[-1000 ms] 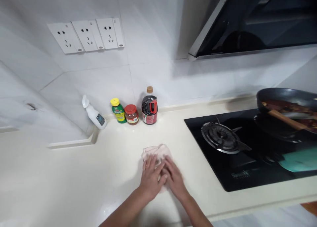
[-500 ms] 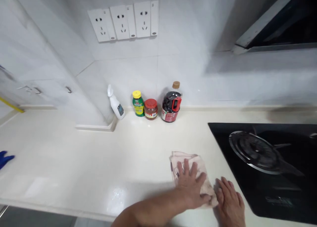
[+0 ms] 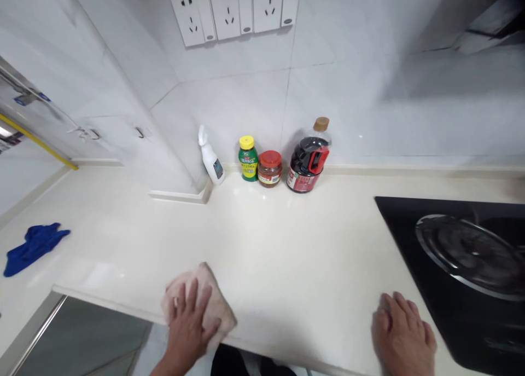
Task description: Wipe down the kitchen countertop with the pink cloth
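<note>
My left hand point(image 3: 189, 322) lies flat with spread fingers on a folded pale pink cloth point(image 3: 211, 294), pressing it to the white countertop point(image 3: 287, 266) near the front edge. A corner of the cloth reaches that edge. Off to the right, my right hand point(image 3: 404, 332) rests palm down on the counter beside the black gas hob point(image 3: 418, 266). Its fingers are slightly bent and lie close together, with nothing visible in them.
Along the wall stand a white spray bottle point(image 3: 212, 162), a green bottle with a yellow cap point(image 3: 248, 160), a red-lidded jar point(image 3: 269, 171) and a large dark sauce bottle point(image 3: 307, 162). A blue cloth point(image 3: 35, 247) lies at the left. Wall sockets point(image 3: 229, 9) are above.
My left hand has slid the pink cloth far to the left, away from my right hand. My right hand stays by the hob. The view has shifted, showing more of the blue cloth.
</note>
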Tool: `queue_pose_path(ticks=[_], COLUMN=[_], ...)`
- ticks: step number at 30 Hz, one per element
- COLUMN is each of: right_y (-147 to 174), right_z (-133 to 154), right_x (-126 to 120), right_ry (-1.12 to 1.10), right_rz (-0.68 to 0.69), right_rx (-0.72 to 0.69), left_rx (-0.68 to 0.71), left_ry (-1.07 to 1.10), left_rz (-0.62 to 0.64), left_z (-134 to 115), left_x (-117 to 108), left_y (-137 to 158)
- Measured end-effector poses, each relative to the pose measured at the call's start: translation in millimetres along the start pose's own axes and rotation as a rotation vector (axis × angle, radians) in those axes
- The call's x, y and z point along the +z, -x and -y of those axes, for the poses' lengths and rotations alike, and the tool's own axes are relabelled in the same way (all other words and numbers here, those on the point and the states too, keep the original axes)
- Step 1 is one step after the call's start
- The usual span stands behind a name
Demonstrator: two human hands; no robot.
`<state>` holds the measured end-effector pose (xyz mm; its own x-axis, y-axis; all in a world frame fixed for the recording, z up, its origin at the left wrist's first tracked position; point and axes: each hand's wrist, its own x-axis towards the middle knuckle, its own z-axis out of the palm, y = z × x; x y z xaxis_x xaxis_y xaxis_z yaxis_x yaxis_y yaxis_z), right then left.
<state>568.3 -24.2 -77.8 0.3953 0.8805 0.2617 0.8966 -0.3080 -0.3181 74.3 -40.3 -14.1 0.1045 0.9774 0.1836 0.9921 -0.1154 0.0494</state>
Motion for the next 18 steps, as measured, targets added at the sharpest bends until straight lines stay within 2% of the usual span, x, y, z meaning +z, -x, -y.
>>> queue_pose_path(ticks=[3,8,13,15,18], right_y=[-0.7,-2.1,-2.2,-2.0,-1.8], right_z=[2.0,6.1,6.5,6.4,6.9], right_x=[-1.0,-2.6,-3.3,-2.7,-0.9], right_ry=[0.000,0.003,-0.003,-0.013,-0.018], right_rz=[0.015,0.022,0.029,0.015,-0.023], right_rx=[0.007,0.025,0.028,0.023,0.001], left_rx=[-0.108,-0.139,0.015,0.108,0.274], left_ry=[0.045,0.114,0.204,0.242,0.293], left_rz=[0.054,0.154,0.224,0.254,0.314], left_z=[-3.2,-48.0,-115.3,-150.8,-204.8], left_x=[-15.4,-20.4,-8.0,-3.4,9.6], left_y=[-32.3,-104.1,-144.1,-146.4,-130.6])
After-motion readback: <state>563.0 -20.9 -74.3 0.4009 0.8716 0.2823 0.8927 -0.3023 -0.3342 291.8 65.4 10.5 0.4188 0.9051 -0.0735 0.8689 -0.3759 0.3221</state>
